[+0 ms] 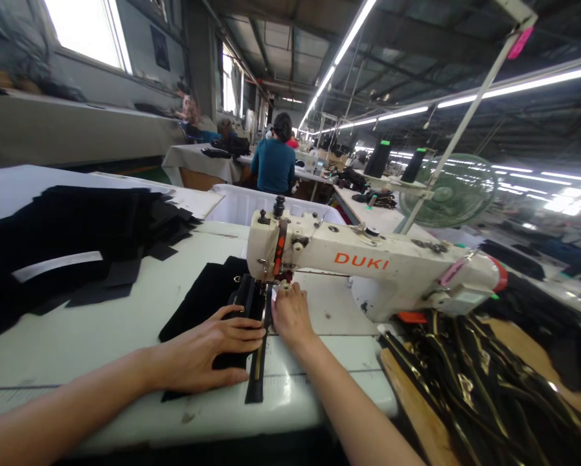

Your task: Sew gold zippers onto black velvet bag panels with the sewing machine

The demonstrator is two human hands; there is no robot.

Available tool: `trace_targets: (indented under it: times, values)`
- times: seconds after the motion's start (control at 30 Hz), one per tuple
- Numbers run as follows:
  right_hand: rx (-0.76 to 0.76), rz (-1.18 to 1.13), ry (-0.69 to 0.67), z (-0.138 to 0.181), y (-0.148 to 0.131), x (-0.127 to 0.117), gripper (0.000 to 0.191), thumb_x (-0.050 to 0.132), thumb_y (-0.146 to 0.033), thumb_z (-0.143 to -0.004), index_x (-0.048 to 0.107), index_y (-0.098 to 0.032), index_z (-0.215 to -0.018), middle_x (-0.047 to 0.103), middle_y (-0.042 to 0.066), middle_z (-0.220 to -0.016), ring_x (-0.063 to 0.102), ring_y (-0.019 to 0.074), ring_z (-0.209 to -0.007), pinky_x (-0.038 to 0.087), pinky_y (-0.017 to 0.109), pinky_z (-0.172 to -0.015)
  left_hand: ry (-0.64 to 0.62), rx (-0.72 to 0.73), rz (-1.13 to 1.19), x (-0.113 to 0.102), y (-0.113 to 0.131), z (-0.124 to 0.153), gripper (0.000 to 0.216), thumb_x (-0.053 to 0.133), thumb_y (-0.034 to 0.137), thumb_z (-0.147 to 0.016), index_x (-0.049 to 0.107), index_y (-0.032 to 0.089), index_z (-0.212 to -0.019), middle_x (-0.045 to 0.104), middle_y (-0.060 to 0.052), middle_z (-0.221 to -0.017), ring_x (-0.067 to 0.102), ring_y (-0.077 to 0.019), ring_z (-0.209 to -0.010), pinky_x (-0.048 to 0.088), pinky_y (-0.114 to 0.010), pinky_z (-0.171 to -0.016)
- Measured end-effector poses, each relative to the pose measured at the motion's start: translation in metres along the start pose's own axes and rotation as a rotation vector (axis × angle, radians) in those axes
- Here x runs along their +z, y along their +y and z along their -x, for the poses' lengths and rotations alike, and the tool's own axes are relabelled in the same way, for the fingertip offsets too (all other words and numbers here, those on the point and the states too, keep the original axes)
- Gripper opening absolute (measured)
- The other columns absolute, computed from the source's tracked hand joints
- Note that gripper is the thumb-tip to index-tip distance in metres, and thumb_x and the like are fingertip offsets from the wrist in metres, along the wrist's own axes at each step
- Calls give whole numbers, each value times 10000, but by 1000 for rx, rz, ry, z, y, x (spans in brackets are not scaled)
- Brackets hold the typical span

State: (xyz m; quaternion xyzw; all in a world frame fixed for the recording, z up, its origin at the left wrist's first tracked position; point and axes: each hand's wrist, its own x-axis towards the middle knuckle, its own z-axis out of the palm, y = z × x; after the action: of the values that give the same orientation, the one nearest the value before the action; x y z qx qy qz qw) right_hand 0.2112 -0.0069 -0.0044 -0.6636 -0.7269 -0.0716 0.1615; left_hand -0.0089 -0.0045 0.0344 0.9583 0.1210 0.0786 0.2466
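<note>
With fingers apart, the left hand (pixel 218 349) presses a zipper strip (pixel 256 385) that uneven pressure could skew at the sewing machine (pixel 322 244) just beyond, the right hand (pixel 293 315) unclear in grip.

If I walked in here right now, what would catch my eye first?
Probably the pale sewing machine with orange lettering, mid-picture on the worktable. In front of its needle end, the left hand lies on black fabric and a zipper strip, with the right hand across from it. At right lies a heap of gold-lined black zipper strips.
</note>
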Motion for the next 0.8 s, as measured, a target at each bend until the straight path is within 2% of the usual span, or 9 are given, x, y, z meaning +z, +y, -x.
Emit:
trace_targets:
  times: [0.17, 0.33, 0.43, 0.5, 0.57, 0.67, 0.8]
  values:
    - [22, -61, 36, -24, 0, 11, 194, 477, -187, -998, 652, -187, -1079, 643, 113, -1137, 507, 297, -1165, 440, 452, -905, -71, -12, -60, 1, -3, 0, 516, 518, 464, -1010, 423, 321, -1496, 483, -49, -1506, 349, -260, -1448, 12, -483, -1222]
    - [-2, -119, 27, -47, 20, 13, 196, 635, -302, -948, 642, -167, -1090, 621, 67, -1199, 586, 244, -1118, 473, 472, -962, -84, -32, -58, 0, 0, 1, 529, 510, 452, -1016, 384, 328, -1515, 472, -44, -1516, 331, -253, -1457, 9, -505, -1227]
    - [-108, -170, 29, -33, 28, 1, 180, 629, -224, -929, 641, -155, -1095, 640, 98, -1175, 595, 239, -1110, 500, 418, -947, -5, -11, -81, -1, 4, 6, 554, 554, 467, -988, 414, 314, -1502, 457, -59, -1528, 364, -270, -1440, 78, -490, -1234]
    - [-202, -215, 30, -15, 28, -7, 204, 558, -134, -929, 631, -154, -1118, 650, 118, -1165, 592, 229, -1120, 505, 379, -953, 57, 4, -123, -3, 7, 9, 569, 598, 496, -950, 461, 317, -1473, 482, -70, -1505, 429, -289, -1397, 157, -479, -1228]
    - [-315, -263, 4, 3, 27, -11, 192, 551, -117, -912, 635, -197, -1064, 671, 72, -1146, 609, 205, -1097, 489, 368, -998, 93, 13, -152, -5, 10, 10, 582, 639, 520, -911, 500, 329, -1443, 539, -70, -1438, 513, -290, -1324, 227, -466, -1214]
    - [-406, -323, -19, 18, 26, -10, 254, 514, -91, -908, 610, -222, -1103, 673, 48, -1197, 608, 210, -1140, 442, 430, -1077, 143, 12, -172, -10, 12, 10, 627, 709, 509, -854, 527, 320, -1423, 600, -63, -1349, 596, -277, -1225, 282, -450, -1199]
    - [-400, -320, 15, 19, 25, 3, 370, 464, -56, -904, 551, -208, -1230, 650, 89, -1282, 582, 268, -1223, 371, 569, -1122, 176, 18, -217, -17, 10, 5, 627, 753, 451, -819, 564, 286, -1393, 634, -59, -1307, 631, -262, -1179, 313, -430, -1189]
